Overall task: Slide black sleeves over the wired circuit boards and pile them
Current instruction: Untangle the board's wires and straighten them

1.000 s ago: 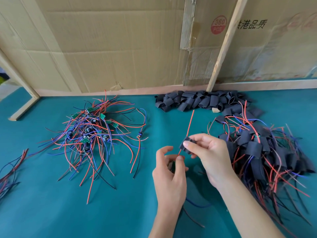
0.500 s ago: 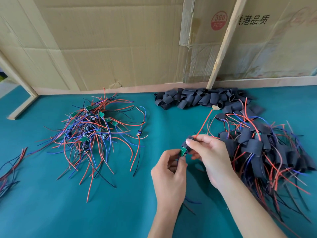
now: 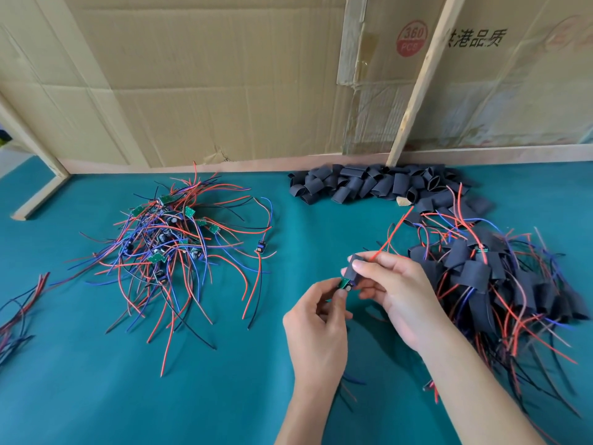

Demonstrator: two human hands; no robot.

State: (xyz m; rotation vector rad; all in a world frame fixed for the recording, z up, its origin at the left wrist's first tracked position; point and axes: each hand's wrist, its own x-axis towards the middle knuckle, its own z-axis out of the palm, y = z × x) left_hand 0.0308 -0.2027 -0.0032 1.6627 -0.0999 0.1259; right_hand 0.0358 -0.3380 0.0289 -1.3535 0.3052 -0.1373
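My left hand (image 3: 317, 326) pinches a small green circuit board (image 3: 345, 283) at its near end. My right hand (image 3: 396, 297) holds a black sleeve (image 3: 353, 268) just beyond the board, with the board's red wire (image 3: 390, 234) running through it and out the far side. A tangle of bare wired boards (image 3: 167, 239) lies at the left. Empty black sleeves (image 3: 372, 184) are heaped along the back. The pile of sleeved boards (image 3: 500, 284) lies at the right, touching my right wrist.
A cardboard wall (image 3: 208, 85) and a slanted wooden strip (image 3: 417, 81) close off the back of the teal table (image 3: 96, 396). A wooden frame foot (image 3: 38, 197) stands at far left. Loose wires (image 3: 19, 306) lie at the left edge.
The sleeve has travelled down the red wire toward the green board. Both hands have dropped slightly closer together, and the wire's free end now leans to the right.
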